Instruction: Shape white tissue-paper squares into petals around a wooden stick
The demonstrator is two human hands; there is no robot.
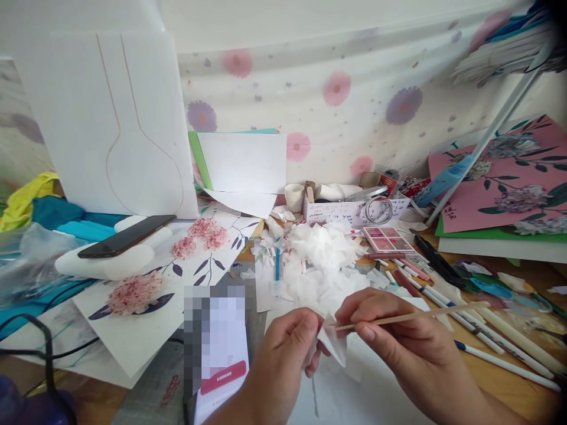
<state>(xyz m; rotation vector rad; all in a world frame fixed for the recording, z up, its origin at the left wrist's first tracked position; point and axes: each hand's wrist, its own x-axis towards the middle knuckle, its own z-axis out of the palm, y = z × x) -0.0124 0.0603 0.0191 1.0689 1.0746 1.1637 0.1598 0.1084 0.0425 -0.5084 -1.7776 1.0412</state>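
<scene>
Between the thumb and fingers of my left hand [290, 348] is a small piece of white tissue paper [333, 344], folded to a point. My right hand [394, 342] pinches a thin wooden stick [425, 315], whose left tip touches the tissue. The stick's other end reaches out to the right. Just beyond both hands lies a heap of white tissue pieces [323, 254]. Below the hands is a white sheet of paper [367, 389].
A phone [224, 354] lies left of my hands, and a dark phone [128, 236] rests on a white stand. Flower pictures [137, 295] lie at left. Pens [509, 369] and a pink palette [387, 241] are at right. A sheet with a vase outline [146, 171] stands behind.
</scene>
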